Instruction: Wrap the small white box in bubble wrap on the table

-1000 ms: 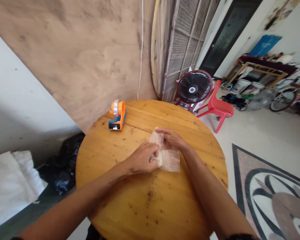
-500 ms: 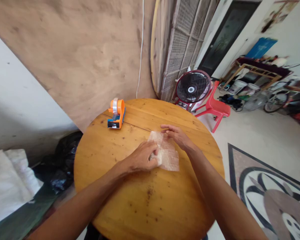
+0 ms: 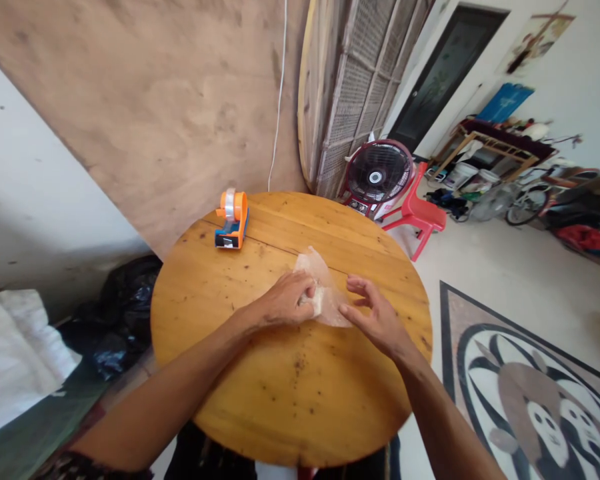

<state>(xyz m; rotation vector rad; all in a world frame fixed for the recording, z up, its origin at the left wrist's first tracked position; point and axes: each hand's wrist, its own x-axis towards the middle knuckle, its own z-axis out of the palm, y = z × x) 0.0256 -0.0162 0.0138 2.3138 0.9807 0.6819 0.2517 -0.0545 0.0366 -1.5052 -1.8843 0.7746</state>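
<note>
A clear, crinkled plastic wrapping (image 3: 322, 284) with something pale inside lies near the middle of a round wooden table (image 3: 260, 373). My left hand (image 3: 283, 304) is closed on its left side and presses it to the table. My right hand (image 3: 375, 316) hovers at the wrapping's right edge, fingers spread and apart, with the fingertips near or just touching the plastic. An orange and blue tape dispenser (image 3: 232, 221) stands at the far left part of the table, well away from both hands.
A big wooden board (image 3: 170, 100) leans on the wall behind the table. A black bag (image 3: 125, 313) lies on the floor at the left. A red fan (image 3: 376, 176) and a red plastic chair (image 3: 414, 212) stand beyond the table at the right.
My right hand has let go of the wrapping's far end and come down to its right edge, fingers now spread. My left hand has stayed on the wrapping. The view shifted a little.
</note>
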